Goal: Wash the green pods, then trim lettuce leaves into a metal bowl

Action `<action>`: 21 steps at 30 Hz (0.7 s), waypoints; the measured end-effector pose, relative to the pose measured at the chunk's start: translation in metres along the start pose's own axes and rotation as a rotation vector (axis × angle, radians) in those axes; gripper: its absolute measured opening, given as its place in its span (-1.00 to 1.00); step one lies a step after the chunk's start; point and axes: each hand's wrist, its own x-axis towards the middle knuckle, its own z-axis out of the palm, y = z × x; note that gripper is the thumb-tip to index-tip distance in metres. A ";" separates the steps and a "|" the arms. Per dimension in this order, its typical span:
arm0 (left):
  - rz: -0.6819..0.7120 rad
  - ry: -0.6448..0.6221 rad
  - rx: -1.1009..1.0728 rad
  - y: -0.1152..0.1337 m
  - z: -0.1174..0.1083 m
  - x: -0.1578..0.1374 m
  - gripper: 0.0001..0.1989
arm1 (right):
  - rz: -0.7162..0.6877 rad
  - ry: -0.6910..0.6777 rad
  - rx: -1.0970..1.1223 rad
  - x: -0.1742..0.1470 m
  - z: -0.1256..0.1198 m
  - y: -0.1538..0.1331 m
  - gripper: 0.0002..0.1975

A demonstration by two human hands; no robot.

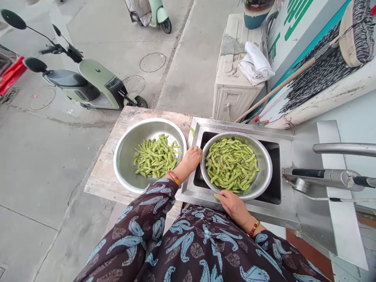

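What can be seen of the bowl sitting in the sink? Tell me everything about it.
The bowl in the sink is round, shiny metal, like steel, with a thin rolled rim. It sits upright in the dark basin of the sink, heaped with wet-looking green bean pods. The left hand grips its far-left rim; the right hand holds the near rim.

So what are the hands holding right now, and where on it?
Both hands grip the rim of the steel bowl of green pods in the sink: left hand on its left edge, right hand on its near edge.
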 end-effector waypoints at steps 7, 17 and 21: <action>0.011 -0.097 0.014 -0.013 0.007 0.014 -0.73 | 0.001 0.016 -0.012 -0.005 0.005 -0.001 -0.73; -0.280 0.430 -0.256 -0.045 -0.007 -0.049 -0.83 | 0.248 0.237 0.420 0.039 -0.018 -0.015 -0.79; -0.725 0.592 -0.537 -0.082 0.020 -0.102 -0.86 | 0.271 0.392 0.608 0.124 -0.051 -0.037 -0.76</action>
